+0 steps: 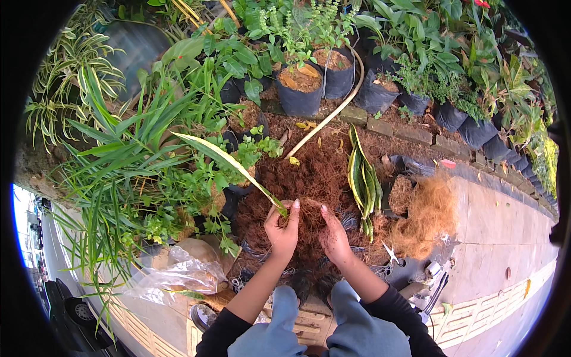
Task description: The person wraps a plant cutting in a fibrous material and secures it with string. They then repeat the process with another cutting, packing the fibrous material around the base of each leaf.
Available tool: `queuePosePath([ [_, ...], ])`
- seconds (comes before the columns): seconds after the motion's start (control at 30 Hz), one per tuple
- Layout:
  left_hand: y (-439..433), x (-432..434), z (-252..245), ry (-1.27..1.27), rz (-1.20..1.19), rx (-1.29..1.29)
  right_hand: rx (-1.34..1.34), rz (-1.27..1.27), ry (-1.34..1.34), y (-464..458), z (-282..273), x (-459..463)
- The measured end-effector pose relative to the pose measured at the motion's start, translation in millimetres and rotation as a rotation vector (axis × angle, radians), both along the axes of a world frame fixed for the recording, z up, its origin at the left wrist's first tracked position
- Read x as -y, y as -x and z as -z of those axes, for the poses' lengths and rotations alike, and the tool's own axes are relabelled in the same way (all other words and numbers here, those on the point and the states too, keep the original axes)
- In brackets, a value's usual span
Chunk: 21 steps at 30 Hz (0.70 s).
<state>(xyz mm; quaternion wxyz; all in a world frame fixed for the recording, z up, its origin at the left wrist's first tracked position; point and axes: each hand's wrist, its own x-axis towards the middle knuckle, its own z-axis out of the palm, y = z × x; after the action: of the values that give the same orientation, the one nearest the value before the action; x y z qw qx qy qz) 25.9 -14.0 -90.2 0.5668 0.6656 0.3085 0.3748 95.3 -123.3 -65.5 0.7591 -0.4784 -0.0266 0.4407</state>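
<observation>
My left hand grips the base of a yellow-edged snake plant leaf, which slants up to the left. Brown fibre clings around the base in the fingers. My right hand is held apart to the right, palm turned inward and dusted with brown crumbs. Loose strands show between the two hands, over a heap of brown coconut fibre; whether the right fingers touch any strands is unclear. More snake plant leaves lie bundled on the right side of the heap.
Right of the heap are a tuft of pale fibre, scissors and a roll of white tape. A clear plastic bag lies left. Black-bagged plants line the brick edging; a pale hose crosses the soil.
</observation>
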Motion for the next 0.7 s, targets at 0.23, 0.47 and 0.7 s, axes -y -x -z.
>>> queuePosePath([
  [0.23, -1, 0, -18, -0.238, 0.101, 0.048, 0.737, 0.088, 0.141, 27, 8, -11],
  [0.47, 1, 3, -12, -0.24, 0.119, 0.069, 0.604, -0.031, -0.082, 31, 12, -1],
  [0.7, 3, -3, -12, -0.236, 0.129, 0.084, 0.306, 0.208, -0.152, 12, 4, -5],
])
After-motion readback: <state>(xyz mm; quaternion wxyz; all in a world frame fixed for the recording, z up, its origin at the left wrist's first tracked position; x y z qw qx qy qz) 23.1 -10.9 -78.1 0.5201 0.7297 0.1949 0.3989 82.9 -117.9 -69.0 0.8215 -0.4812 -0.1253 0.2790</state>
